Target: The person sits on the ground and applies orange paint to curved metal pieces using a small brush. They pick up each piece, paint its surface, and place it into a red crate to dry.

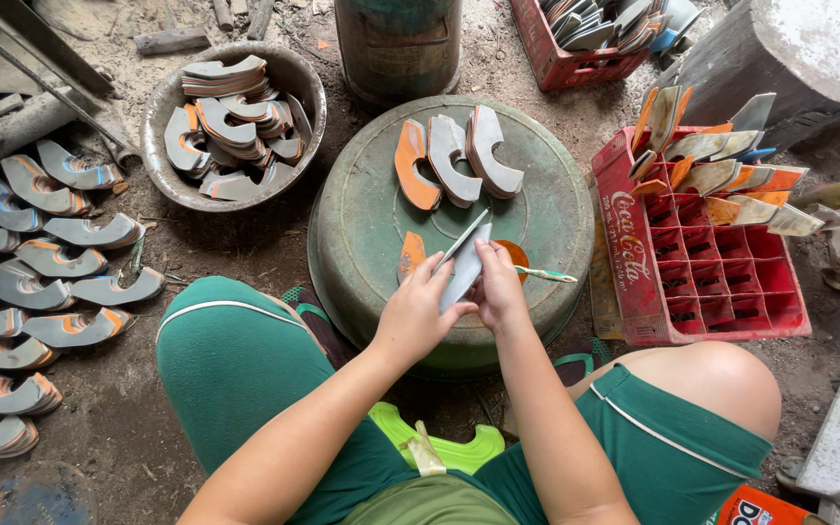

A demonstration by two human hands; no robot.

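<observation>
At the far left we saw rows of curved grey pieces point(46, 258) lying on the dirt floor point(235, 243), some with orange or blue marks on them. Next to them stood a round metal bowl point(162, 117) filled with a heap of similar curved pieces point(230, 126).

In the middle was an upturned green basin point(362, 224) that served as the worktop. On its far part three curved pieces point(454, 160) leaned one against another, the left one orange on its face, the other two grey. A small orange piece point(410, 255) lay nearer to us on the basin.

Our left hand point(415, 311) was closed on the lower left edge of a flat grey piece point(464, 262), the fingers curled around it. This piece was thin, long and pale grey, with a pointed upper end; we held it above the near part of the basin, tilted so that the tip pointed away from us. It seemed to be two thin layers, slightly apart at the top. Our right hand point(500, 287) gripped the right edge of the same piece, and it seemed to hold also a small brush point(542, 275) with a pale handle that stuck out to the right; we could not tell this for sure.

At the right stood a red plastic crate point(721, 292) with compartments. Many flat grey and orange pieces point(721, 165) stood upright in its far compartments.
</observation>
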